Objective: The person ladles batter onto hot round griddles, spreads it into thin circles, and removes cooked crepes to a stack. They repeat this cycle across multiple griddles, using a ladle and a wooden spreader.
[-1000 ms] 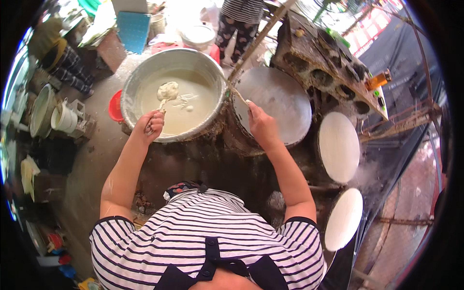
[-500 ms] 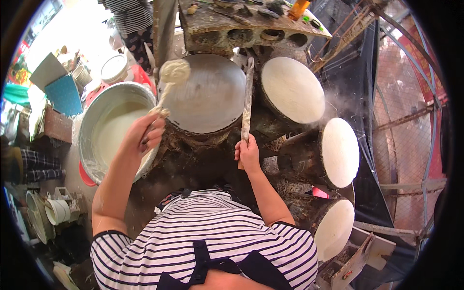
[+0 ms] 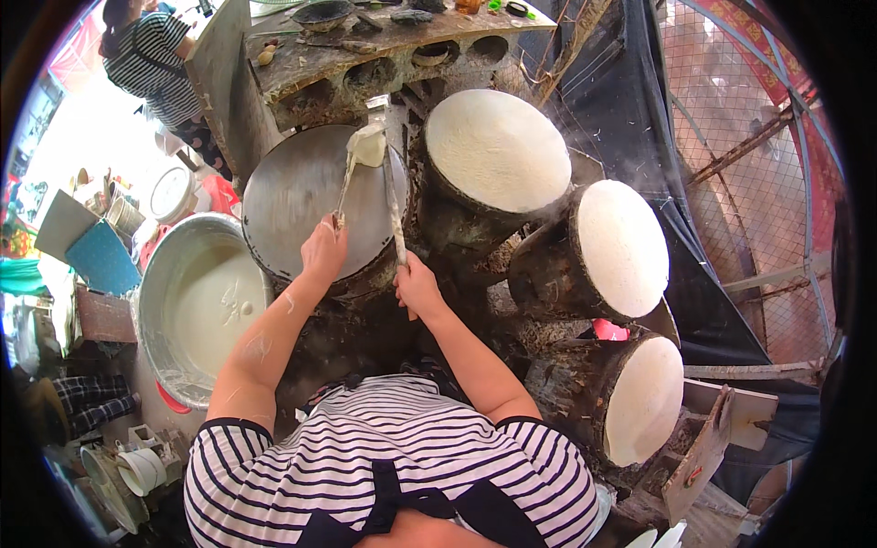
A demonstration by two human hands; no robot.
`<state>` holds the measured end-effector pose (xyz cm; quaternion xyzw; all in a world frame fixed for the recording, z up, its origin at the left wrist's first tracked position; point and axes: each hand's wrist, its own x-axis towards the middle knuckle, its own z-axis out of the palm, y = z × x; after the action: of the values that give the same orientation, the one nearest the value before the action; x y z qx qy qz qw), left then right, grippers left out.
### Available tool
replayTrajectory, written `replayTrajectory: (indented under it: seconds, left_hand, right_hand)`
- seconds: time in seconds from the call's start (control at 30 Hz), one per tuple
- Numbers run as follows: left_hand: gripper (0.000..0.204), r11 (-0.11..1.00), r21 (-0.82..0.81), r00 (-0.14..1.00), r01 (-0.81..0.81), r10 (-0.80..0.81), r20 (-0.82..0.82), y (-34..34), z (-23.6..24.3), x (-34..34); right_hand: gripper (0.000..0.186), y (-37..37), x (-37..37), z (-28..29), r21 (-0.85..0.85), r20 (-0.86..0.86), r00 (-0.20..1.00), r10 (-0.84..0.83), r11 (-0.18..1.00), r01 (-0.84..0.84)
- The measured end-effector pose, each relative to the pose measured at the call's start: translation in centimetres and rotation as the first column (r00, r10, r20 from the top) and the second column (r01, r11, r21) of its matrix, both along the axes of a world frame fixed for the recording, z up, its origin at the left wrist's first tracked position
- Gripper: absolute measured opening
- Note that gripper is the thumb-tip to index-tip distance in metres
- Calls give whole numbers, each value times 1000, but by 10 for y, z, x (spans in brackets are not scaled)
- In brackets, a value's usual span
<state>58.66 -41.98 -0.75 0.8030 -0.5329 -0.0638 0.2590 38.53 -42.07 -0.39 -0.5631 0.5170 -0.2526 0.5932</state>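
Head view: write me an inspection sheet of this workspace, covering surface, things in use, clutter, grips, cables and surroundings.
Surface: grey round griddle ahead of the person.
Things in use: batter-coated ladle; long stick; metal tub holding pale batter.
Clutter: dark pan on ledge; blue board.
Grips: left hand closed on ladle; right hand closed on stick.
Cables: nothing seen for certain.
Surroundings: three drums with pale tops; another person; wire mesh.

My left hand [image 3: 326, 248] hides parts of the griddle [image 3: 292, 194] and ladle [image 3: 368, 147]; bench [image 3: 294, 77] cut off by the upper edge.
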Motion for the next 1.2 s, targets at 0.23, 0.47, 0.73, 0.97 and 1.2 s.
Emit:
replayTrajectory:
  seconds: [0.23,0.47,0.73,0.97,1.2]
  left_hand:
    - [29,995,-80,993,-52,60,100,3,8,16]
    - [35,984,-124,983,-130,144,113,12,-7,32]
    - [34,947,-221,972,-235,234,-31,12,-2,43]
    - [29,893,-406,977,-196,144,-155,23,-11,53]
    - [13,912,-173,527,-372,54,-848,58,41,47]
  right_hand:
    - [38,6,3,-50,-382,-136,985,-105,923,46]
    - [36,-11,22,-14,-437,-171,980,-104,899,19]
    - [37,-35,49,-20,-508,-293,955,-51,854,-110]
    - [36,-45,77,-25,-495,-341,939,-56,859,-128]
    - [40,-65,56,-30,-513,-446,887,-118,846,-146]
